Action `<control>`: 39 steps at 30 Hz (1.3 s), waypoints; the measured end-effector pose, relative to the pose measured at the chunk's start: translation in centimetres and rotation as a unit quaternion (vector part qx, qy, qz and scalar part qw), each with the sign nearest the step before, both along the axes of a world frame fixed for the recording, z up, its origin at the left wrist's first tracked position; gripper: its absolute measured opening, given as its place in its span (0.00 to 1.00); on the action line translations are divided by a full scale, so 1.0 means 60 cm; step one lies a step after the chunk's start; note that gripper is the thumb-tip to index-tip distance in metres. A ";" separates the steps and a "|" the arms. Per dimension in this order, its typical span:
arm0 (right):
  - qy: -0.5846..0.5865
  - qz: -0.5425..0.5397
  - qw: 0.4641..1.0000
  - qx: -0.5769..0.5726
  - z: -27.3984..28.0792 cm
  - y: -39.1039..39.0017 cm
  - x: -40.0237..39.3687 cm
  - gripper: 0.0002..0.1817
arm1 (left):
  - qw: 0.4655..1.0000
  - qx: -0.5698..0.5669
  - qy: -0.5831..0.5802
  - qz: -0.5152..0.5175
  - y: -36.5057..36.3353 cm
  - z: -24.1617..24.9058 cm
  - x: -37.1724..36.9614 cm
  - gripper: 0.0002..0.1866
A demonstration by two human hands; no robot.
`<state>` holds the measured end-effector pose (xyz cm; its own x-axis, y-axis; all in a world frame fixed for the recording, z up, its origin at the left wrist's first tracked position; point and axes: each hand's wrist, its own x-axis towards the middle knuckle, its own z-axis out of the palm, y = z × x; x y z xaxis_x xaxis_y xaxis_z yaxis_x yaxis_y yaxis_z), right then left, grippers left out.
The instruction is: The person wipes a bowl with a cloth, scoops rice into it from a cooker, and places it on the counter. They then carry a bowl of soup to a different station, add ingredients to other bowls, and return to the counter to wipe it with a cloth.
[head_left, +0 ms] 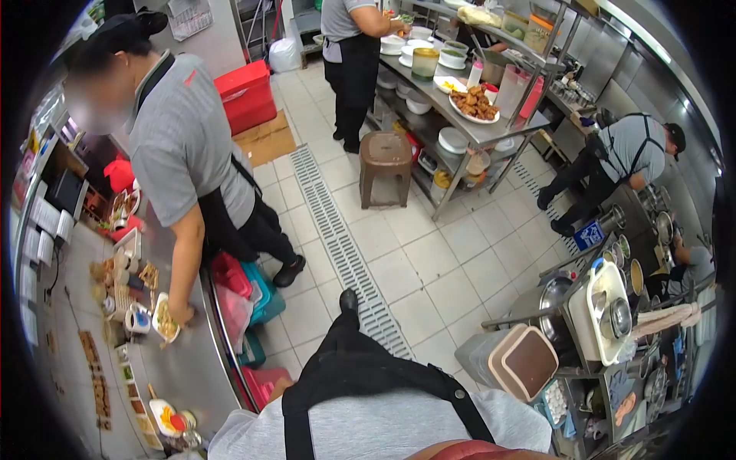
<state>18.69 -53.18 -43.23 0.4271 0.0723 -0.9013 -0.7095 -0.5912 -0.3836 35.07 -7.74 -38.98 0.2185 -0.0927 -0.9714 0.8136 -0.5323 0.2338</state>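
My left hand shows only in small part, beside my left thigh and past the edge of my grey shirt. Its fingers are hidden. Right by it, under the counter, stands a pink-red bin. The steel counter runs along my left side. On it sits a white tray of food, with a co-worker's hand at its rim. Closer to me lies a white dish with orange and yellow food, beside a red-lidded jar. My right hand is out of the picture.
A floor drain grate runs ahead past my foot. A brown stool stands before a steel table bearing a plate of fried pieces. Right of me are lidded bins and a pot rack. Several co-workers stand around.
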 end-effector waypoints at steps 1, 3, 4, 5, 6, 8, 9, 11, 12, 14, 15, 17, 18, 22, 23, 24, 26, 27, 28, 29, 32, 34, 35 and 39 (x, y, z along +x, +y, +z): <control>0.000 -0.004 1.000 -0.004 0.004 -0.011 0.028 0.19 | 1.000 0.004 -0.024 0.011 -0.016 -0.007 0.020 0.19; 0.004 0.004 1.000 -0.011 0.003 -0.036 0.087 0.19 | 0.997 0.007 -0.063 0.037 -0.045 -0.023 0.067 0.19; 0.008 0.012 1.000 -0.016 -0.003 -0.051 0.121 0.19 | 0.995 0.006 -0.083 0.049 -0.060 -0.031 0.095 0.19; 0.013 0.022 0.999 -0.022 -0.009 -0.065 0.157 0.18 | 0.993 0.006 -0.101 0.059 -0.074 -0.040 0.125 0.19; 0.018 0.036 0.999 -0.027 -0.018 -0.081 0.195 0.18 | 0.991 0.004 -0.117 0.068 -0.087 -0.046 0.156 0.19; 0.026 0.069 0.996 -0.040 -0.041 -0.117 0.278 0.18 | 0.985 -0.001 -0.150 0.081 -0.104 -0.066 0.221 0.19; 0.028 0.091 0.994 -0.047 -0.054 -0.135 0.322 0.18 | 0.983 -0.005 -0.164 0.085 -0.116 -0.061 0.254 0.19; 0.022 0.151 0.987 -0.054 -0.098 -0.184 0.425 0.18 | 0.977 -0.013 -0.191 0.091 -0.129 -0.050 0.321 0.19; 0.013 0.188 0.980 -0.055 -0.123 -0.211 0.482 0.18 | 0.974 -0.018 -0.207 0.094 -0.135 -0.049 0.350 0.18; -0.002 0.285 0.958 -0.031 -0.248 -0.286 0.602 0.18 | 0.964 -0.037 -0.243 0.097 -0.144 -0.044 0.406 0.18; 0.015 0.327 0.945 -0.004 -0.256 -0.307 0.657 0.18 | 0.962 -0.045 -0.252 0.099 -0.152 -0.044 0.435 0.18; -0.076 0.113 0.984 -0.118 0.021 -0.247 0.795 0.15 | 0.963 -0.045 -0.246 0.096 -0.165 -0.050 0.481 0.18; -0.090 -0.005 0.988 -0.124 0.094 -0.234 0.849 0.15 | 0.969 -0.035 -0.227 0.095 -0.173 -0.051 0.504 0.18; -0.166 -0.126 0.977 -0.045 0.204 -0.232 0.998 0.15 | 0.978 -0.017 -0.187 0.091 -0.233 -0.053 0.627 0.18; -0.169 -0.111 0.978 -0.043 0.210 -0.237 1.029 0.15 | 0.979 -0.015 -0.182 0.089 -0.253 -0.056 0.660 0.18; -0.156 -0.099 0.982 -0.042 0.213 -0.244 1.055 0.14 | 0.980 -0.013 -0.179 0.088 -0.274 -0.060 0.692 0.18; -0.117 -0.129 0.984 0.024 0.212 -0.274 1.105 0.12 | 0.981 -0.009 -0.175 0.084 -0.317 -0.069 0.756 0.17; -0.102 -0.142 0.983 0.047 0.210 -0.291 1.124 0.11 | 0.981 -0.006 -0.177 0.084 -0.338 -0.071 0.790 0.17; -0.107 -0.191 0.974 0.056 0.208 -0.325 1.151 0.10 | 0.980 -0.008 -0.180 0.083 -0.367 -0.069 0.827 0.17; -0.157 -0.225 0.961 0.010 0.231 -0.371 1.178 0.10 | 0.979 -0.010 -0.185 0.084 -0.389 -0.066 0.867 0.17; -0.445 -0.317 0.810 -0.213 0.312 -0.567 1.275 0.14 | 0.974 -0.016 -0.207 0.089 -0.457 -0.054 0.989 0.17; -0.490 -0.432 0.665 -0.362 0.430 -0.700 1.352 0.21 | 0.970 -0.025 -0.223 0.094 -0.505 -0.044 1.073 0.17; -0.521 -0.496 0.573 -0.392 0.480 -0.765 1.389 0.27 | 0.968 -0.028 -0.231 0.093 -0.527 -0.042 1.113 0.17; -0.393 -0.743 0.476 -0.259 0.625 -0.995 1.492 0.37 | 0.959 -0.047 -0.266 0.088 -0.619 -0.049 1.268 0.16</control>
<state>108.19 -112.90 -5.73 -0.1204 -0.9808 -0.1535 -0.2498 0.1796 -0.9515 111.17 -44.85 -41.90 0.7007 -0.0906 -0.7077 0.6415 -0.3542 0.6805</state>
